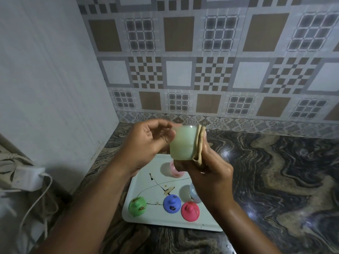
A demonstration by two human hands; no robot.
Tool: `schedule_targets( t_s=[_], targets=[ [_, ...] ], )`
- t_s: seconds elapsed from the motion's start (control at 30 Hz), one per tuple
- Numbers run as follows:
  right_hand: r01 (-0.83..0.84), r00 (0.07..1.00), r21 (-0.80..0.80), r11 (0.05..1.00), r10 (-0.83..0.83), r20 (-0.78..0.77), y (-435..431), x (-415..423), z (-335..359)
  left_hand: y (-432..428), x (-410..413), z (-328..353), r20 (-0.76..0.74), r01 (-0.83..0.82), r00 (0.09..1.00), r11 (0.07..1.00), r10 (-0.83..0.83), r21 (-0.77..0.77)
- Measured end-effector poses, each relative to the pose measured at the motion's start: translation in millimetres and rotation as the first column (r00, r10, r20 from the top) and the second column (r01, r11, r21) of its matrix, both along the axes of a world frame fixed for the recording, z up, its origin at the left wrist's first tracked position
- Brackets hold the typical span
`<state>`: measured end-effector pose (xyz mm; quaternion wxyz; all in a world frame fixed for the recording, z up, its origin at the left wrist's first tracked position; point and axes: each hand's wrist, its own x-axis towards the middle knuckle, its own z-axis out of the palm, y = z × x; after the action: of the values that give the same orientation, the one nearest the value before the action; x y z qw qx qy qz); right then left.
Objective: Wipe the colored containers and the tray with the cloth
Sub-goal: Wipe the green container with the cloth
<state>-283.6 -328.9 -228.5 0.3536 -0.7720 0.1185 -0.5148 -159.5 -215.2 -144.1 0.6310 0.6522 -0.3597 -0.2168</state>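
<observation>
1. Cup (182,142): pale green and translucent, held in the air above the far end of the tray, between both hands, and tilted a little.
2. Cloth (200,143): tan and folded, pressed flat against the cup's right side from rim to base.
3. Left hand (146,143): I see its fingers curled against the cup's left side with the thumb near the rim. The fingertips are blurred, so I cannot tell how firm the grip is.
4. Right hand (211,171): it pinches the cloth against the cup, with the fingers behind the fold and the thumb under the cup's base.
5. Tray (165,220): white, lying flat on the counter below the hands. Brown streaks and a smear (168,190) mark its middle.
6. Pink cup (175,171): on the tray's far part, partly hidden by the right hand.
7. Pale blue cup (194,193): on the tray's right side, half behind the right wrist.
8. Green dome (137,206), blue dome (171,202) and red dome (190,211): knobbed, in a row along the tray's near edge. The green and red ones carry brown marks.
9. Counter (275,180): dark swirled stone.
10. Charger (27,178): white, with a cable, far left.
</observation>
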Motion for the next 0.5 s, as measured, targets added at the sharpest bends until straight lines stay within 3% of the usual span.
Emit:
schedule_targets(
  t_s=[0.03,0.1,0.17,0.2,0.27,0.37,0.43,0.5],
  targets=[
    [0.013,1.000,-0.041,0.999,-0.012,0.004,2.5,0.7,-0.8,-1.3,-1.5,-0.2,0.023,-0.008,1.000,1.000,0.008,-0.006],
    [0.055,0.998,-0.156,0.986,-0.054,0.013,6.6,0.3,-0.8,-5.0,-7.0,-1.8,0.227,-0.072,0.972,0.997,0.062,0.036],
    [0.067,0.998,-0.211,0.975,-0.062,0.027,6.7,0.1,-1.0,-7.5,-16.0,-5.9,0.466,-0.168,0.876,0.984,0.123,0.055],
    [0.065,0.998,-0.200,0.978,-0.058,0.040,5.2,0.0,-2.4,-7.8,-19.7,-5.7,0.496,-0.188,0.856,0.982,0.148,0.031],
    [0.026,0.998,-0.083,0.996,-0.021,0.058,1.9,-1.9,-3.7,-6.8,-21.2,-2.7,0.418,-0.150,0.898,0.989,0.140,-0.010],
    [-0.096,0.991,0.196,0.976,0.075,0.109,-1.9,-7.7,-2.0,-5.6,-12.5,1.3,0.165,-0.043,0.985,0.999,0.042,0.002],
    [-0.142,0.986,0.234,0.962,0.116,0.121,-4.1,-8.0,-4.2,-7.0,-9.2,1.6,0.027,0.002,1.000,1.000,-0.002,-0.005],
    [-0.100,0.993,0.151,0.983,0.089,0.081,-2.4,-6.0,-4.8,-7.8,-10.1,4.2,-0.051,0.021,0.998,0.999,-0.023,-0.029]
  ],
)
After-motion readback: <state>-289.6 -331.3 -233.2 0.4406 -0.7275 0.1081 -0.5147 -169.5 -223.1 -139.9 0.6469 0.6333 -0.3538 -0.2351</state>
